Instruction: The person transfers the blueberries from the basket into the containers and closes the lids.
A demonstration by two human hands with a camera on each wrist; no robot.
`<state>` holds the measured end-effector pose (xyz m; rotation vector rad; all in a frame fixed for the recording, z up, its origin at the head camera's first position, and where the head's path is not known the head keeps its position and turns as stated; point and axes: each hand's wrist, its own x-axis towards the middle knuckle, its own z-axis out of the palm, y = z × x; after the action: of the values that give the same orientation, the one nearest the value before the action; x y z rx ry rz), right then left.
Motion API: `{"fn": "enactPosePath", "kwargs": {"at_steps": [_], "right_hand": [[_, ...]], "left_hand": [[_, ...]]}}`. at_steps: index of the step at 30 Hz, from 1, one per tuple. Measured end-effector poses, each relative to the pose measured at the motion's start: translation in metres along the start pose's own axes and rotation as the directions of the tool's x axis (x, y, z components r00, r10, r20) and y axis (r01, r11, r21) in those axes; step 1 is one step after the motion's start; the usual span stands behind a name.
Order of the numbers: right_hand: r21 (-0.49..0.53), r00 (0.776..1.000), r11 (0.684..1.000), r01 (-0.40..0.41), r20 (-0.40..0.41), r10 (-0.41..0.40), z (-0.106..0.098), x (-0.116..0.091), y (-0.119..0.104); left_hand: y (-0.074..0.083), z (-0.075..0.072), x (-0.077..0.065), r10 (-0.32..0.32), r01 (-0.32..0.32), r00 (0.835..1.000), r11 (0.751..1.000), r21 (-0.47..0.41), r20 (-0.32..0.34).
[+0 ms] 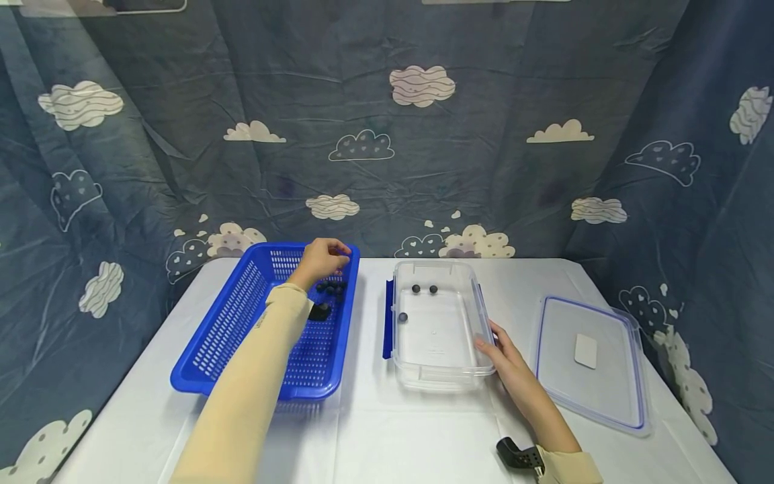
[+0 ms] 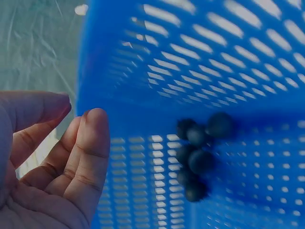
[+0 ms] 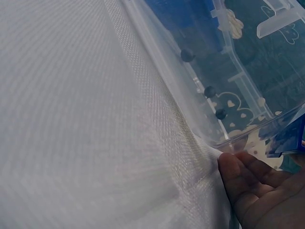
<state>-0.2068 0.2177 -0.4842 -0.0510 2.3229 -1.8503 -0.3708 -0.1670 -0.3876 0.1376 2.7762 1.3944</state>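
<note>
- Across the white worktop (image 1: 375, 430), everything is laid out around the clear container (image 1: 437, 376) at the middle, which seems the natural reference since both hands work to either side of it.
- Left of the container sits the blue basket (image 1: 230, 323), its perforated floor holding a small cluster of dark berries (image 1: 330, 288) at the far end, close enough for a short carry across.
- Right of the container lies its lid (image 1: 589, 396), flat and well apart, probably parked there so the opening stays free.
- Inside the container, three dark berries (image 1: 424, 289) rest on the bottom, two toward the far wall and one nearer the left wall.
- The right hand (image 1: 504, 359) rests against the container's near right corner, fingers (image 3: 233, 171) relaxed and straight, apparently steadying it.
- The left hand (image 1: 320, 259) hovers over the basket's far end, just above the cluster; its fingers (image 2: 90, 143) are loosely curled and slightly apart, holding nothing that I can see.
</note>
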Motion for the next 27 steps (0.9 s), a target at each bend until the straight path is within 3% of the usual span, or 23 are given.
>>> {"fn": "enactPosePath", "kwargs": {"at_steps": [10, 19, 27], "right_hand": [[0.006, 1.000, 1.000, 0.019, 0.019, -0.019, 0.000, 0.000, -0.001], [0.005, 1.000, 1.000, 0.010, 0.001, -0.010, 0.000, 0.000, -0.001], [0.011, 1.000, 1.000, 0.000, 0.004, 0.000, 0.000, 0.000, 0.000]], "left_hand": [[-0.031, -0.010, -0.006, -0.036, 0.039, 0.999, 0.994, 0.106, -0.027], [-0.053, -0.011, -0.006, -0.063, 0.069, 0.998, 0.965, 0.253, -0.030], [-0.061, -0.010, -0.006, -0.069, 0.055, 0.997, 0.935, 0.351, 0.028]]}}
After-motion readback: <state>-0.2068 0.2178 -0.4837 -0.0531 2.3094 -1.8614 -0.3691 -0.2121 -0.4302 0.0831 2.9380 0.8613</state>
